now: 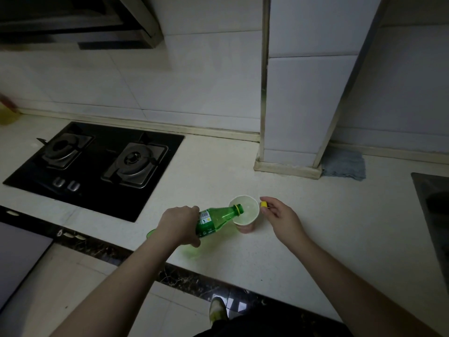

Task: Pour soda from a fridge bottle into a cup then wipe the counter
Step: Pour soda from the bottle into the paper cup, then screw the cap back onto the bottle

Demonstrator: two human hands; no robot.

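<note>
My left hand (pixel 178 223) grips a green soda bottle (pixel 216 220) tilted almost flat, its open yellow-ringed mouth over the rim of a paper cup (pixel 247 223). The cup stands upright on the pale counter (pixel 315 239) and holds clear liquid. Just right of the cup, my right hand (pixel 279 212) pinches the yellow bottle cap (pixel 263 204) between thumb and fingertips. A blue-grey cloth (pixel 345 166) lies folded against the wall behind the tiled pillar.
A black two-burner gas hob (pixel 97 166) is set into the counter at the left. A tiled pillar (pixel 303 93) stands at the back, a dark sink (pixel 435 210) at the right edge. The counter's dark front edge runs diagonally below my arms.
</note>
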